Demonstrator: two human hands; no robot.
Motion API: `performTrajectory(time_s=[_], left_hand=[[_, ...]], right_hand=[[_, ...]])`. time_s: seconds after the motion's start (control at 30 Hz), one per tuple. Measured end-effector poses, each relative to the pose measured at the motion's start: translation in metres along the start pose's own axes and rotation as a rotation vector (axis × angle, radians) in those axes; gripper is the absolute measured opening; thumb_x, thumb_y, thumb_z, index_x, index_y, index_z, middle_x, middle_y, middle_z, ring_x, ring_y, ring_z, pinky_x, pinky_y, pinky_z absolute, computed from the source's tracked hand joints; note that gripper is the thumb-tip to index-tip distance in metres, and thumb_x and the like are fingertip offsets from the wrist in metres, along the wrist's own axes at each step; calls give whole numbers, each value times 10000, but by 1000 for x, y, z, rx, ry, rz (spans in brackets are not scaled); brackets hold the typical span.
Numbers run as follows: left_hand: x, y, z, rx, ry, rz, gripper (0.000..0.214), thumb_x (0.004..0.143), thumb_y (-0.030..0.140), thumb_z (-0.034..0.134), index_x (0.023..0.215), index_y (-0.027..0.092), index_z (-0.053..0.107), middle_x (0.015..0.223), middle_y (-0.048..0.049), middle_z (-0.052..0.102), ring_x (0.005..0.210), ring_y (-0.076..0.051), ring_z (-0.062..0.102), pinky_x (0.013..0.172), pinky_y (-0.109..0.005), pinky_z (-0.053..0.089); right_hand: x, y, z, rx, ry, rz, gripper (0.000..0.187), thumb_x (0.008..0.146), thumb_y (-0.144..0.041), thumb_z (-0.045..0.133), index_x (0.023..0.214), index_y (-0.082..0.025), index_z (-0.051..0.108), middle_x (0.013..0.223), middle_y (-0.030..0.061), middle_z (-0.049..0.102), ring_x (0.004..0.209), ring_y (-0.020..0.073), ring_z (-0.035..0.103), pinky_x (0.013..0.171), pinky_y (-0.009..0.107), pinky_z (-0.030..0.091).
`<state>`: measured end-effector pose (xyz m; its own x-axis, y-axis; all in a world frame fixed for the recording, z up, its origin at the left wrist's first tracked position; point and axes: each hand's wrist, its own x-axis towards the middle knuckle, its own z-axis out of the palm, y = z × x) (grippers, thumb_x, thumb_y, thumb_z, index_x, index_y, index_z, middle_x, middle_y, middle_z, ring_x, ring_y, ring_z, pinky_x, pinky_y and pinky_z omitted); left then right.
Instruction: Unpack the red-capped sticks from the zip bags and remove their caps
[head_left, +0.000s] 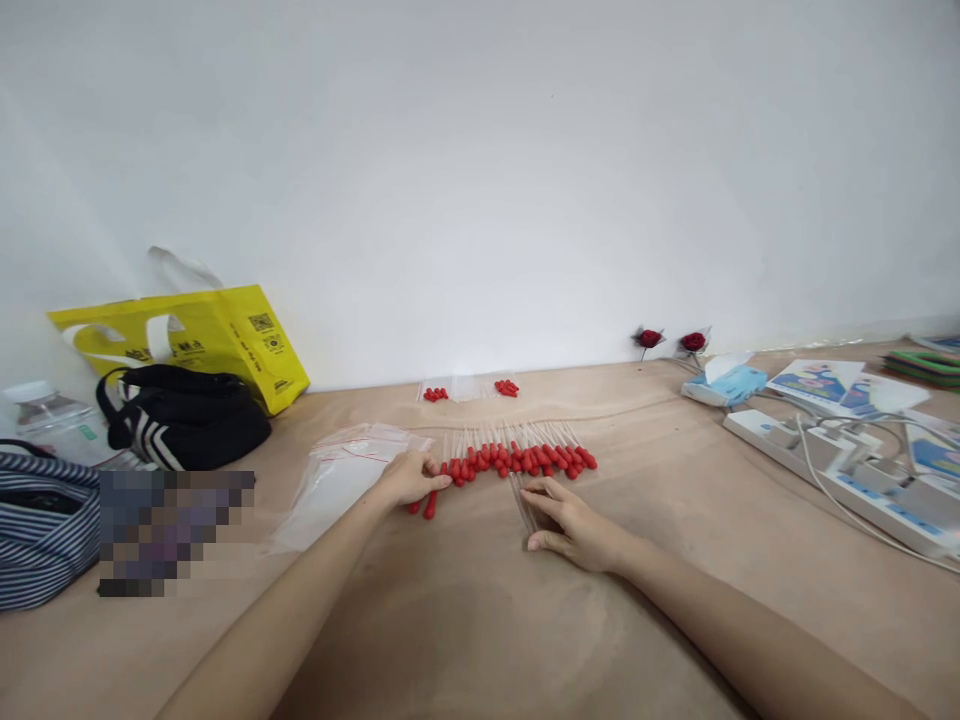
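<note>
A row of glass droppers with red rubber bulbs (525, 458) lies across the beige table (480, 620). My left hand (409, 477) rests at the row's left end, fingers curled on one or two red bulbs (429, 503) lying loose below the row. My right hand (574, 522) lies just below the row, fingers stretched onto a small bunch of bare glass tubes (523, 500). A stack of clear zip bags (341, 480) lies left of my left hand. Two filled small bags of red bulbs (471, 390) sit farther back near the wall.
At the left stand a yellow bag (202, 340), a black striped pouch (184, 418), a striped bag (41, 530) and a water bottle (45, 415). At the right lie power strips with cables (847, 465), a tissue pack (724, 382), leaflets (825, 385) and two red roses (671, 342).
</note>
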<state>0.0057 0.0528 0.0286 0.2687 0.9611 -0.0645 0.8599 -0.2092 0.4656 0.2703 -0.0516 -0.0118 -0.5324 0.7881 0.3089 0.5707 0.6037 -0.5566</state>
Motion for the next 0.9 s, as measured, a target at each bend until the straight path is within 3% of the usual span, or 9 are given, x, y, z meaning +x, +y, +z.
performTrajectory(time_s=[0.37, 0.57, 0.67, 0.77, 0.9], left_hand=[[-1, -9, -2, -100, 28, -54, 273, 621, 430, 536, 552, 169, 579, 445, 20, 566, 472, -144, 529, 482, -225, 343], [-27, -9, -12, -119, 279, -53, 237, 708, 368, 438, 784, 167, 539, 791, -40, 635, 757, -191, 587, 648, -267, 421], [-53, 4, -2, -123, 341, 75, 198, 747, 342, 426, 839, 181, 496, 835, -30, 618, 785, -170, 577, 704, -268, 428], [-75, 22, 16, -55, 283, 269, 140, 777, 292, 420, 828, 191, 502, 760, -14, 606, 718, -162, 569, 675, -283, 431], [-85, 36, 40, 56, 298, 496, 72, 762, 222, 459, 793, 194, 518, 766, -24, 605, 740, -178, 557, 698, -315, 420]], right_hand=[[4, 1, 4, 43, 86, -17, 589, 712, -479, 585, 1175, -134, 469, 1116, 133, 461, 1020, 215, 469, 883, 349, 398], [3, 2, 4, -40, 256, -95, 241, 838, -317, 457, 983, -174, 587, 914, 81, 566, 822, 161, 512, 747, 319, 433], [3, 1, 5, -142, 356, -181, 198, 848, -245, 426, 932, -192, 598, 840, 63, 587, 757, 154, 504, 704, 318, 425], [2, -4, 7, -246, 483, -234, 197, 823, -226, 454, 974, -170, 566, 907, 89, 573, 816, 174, 502, 715, 331, 423], [1, -13, 8, -382, 487, -261, 200, 812, -236, 464, 976, -163, 553, 948, 101, 568, 888, 198, 497, 764, 365, 405]])
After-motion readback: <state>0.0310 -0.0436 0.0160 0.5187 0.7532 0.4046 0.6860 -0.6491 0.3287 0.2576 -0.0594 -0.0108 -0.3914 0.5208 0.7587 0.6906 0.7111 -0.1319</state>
